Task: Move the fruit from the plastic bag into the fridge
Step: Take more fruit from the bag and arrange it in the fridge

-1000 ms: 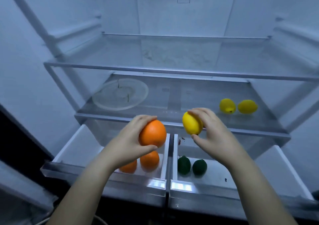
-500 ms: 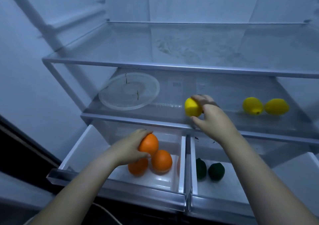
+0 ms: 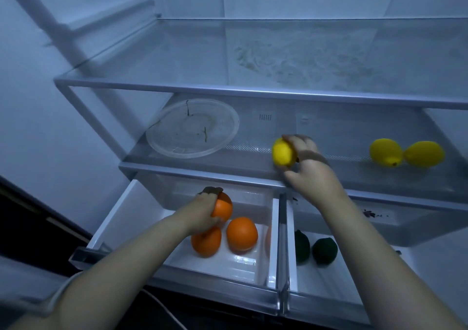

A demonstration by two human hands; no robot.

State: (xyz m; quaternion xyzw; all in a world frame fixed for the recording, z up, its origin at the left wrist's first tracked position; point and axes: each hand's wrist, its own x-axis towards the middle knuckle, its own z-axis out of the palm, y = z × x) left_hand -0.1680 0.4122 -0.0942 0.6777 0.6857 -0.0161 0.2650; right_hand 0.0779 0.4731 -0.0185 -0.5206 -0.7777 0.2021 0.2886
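Over the left drawer [image 3: 111, 218], the left hand [image 3: 200, 213] grips an orange [image 3: 224, 208] in curled fingers, just above two loose oranges [image 3: 241, 233] on the drawer floor. At the lower shelf [image 3: 202, 170] front, the right hand [image 3: 311, 175] grips a lemon [image 3: 283, 152] in curled fingers, well apart from two shelved lemons [image 3: 386, 151] at right. Two limes [image 3: 324, 250] lie in the right drawer [image 3: 329, 284].

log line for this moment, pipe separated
left hand: grips orange in left drawer | right hand: grips lemon at shelf front | status: neither fruit released yet
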